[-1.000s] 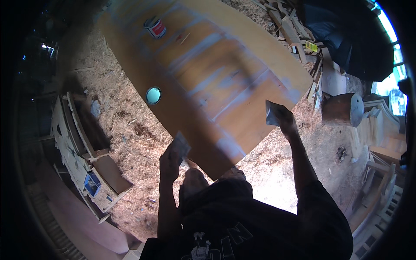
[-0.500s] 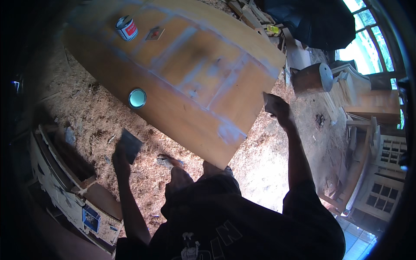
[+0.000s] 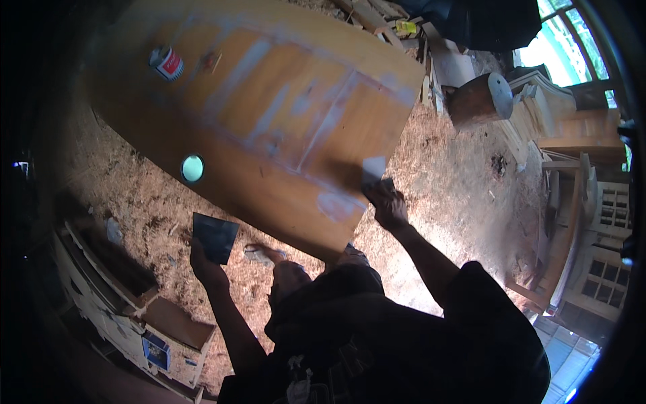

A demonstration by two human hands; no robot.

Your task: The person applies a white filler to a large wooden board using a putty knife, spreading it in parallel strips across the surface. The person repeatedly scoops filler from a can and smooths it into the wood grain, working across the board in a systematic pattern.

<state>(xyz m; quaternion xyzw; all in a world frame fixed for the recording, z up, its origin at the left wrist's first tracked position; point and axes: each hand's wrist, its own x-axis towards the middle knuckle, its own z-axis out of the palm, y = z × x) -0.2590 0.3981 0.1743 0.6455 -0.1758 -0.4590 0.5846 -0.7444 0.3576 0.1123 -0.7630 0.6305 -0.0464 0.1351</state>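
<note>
Two hands, each gripping a flat blade. Right hand (image 3: 389,205) pinches a pale scraper (image 3: 374,168), its blade pressed on the wooden door panel (image 3: 282,101) at the near right corner, pointing far. Left hand (image 3: 205,266) clasps a dark square plate (image 3: 215,236) held off the panel's left over sawdust floor (image 3: 128,195). Panel's long axis runs far-left to near-right, patched with grey filler. Red-labelled can (image 3: 166,62) sits at far left.

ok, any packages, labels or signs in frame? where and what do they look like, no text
Can: on the wooden door panel, far left end; small cylinder lying tilted, red and white label.
Sticker: on the pale cabinet, lower left; small blue rectangle.
Yellow package: among wood scraps at the top; too small to tell more.
No screens.
</note>
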